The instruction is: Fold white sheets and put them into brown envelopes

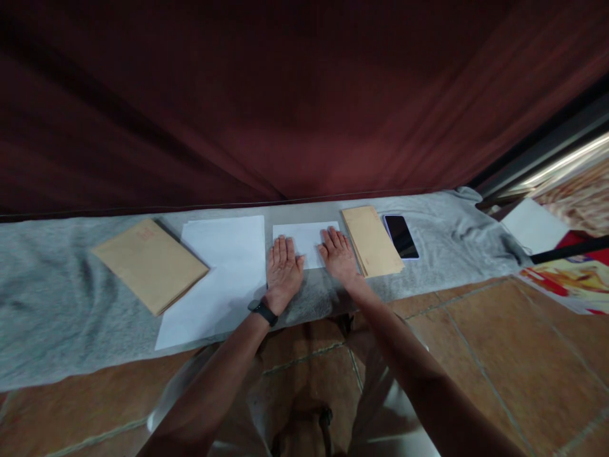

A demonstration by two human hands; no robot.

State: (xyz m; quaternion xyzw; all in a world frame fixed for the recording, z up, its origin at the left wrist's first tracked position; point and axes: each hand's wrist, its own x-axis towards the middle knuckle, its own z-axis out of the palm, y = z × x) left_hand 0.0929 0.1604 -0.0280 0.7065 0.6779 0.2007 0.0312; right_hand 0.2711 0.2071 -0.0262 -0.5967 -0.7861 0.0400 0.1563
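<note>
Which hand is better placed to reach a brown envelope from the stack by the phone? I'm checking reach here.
The right hand, probably. It lies flat on the small white sheet, right beside the envelope stack. The left hand lies on the sheet's far side from that stack.

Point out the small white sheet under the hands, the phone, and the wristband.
small white sheet point(307, 236): head view, bare middle between the hands.
phone point(401, 236): head view, centre of the dark screen.
wristband point(262, 311): head view, band on the left wrist.
</note>
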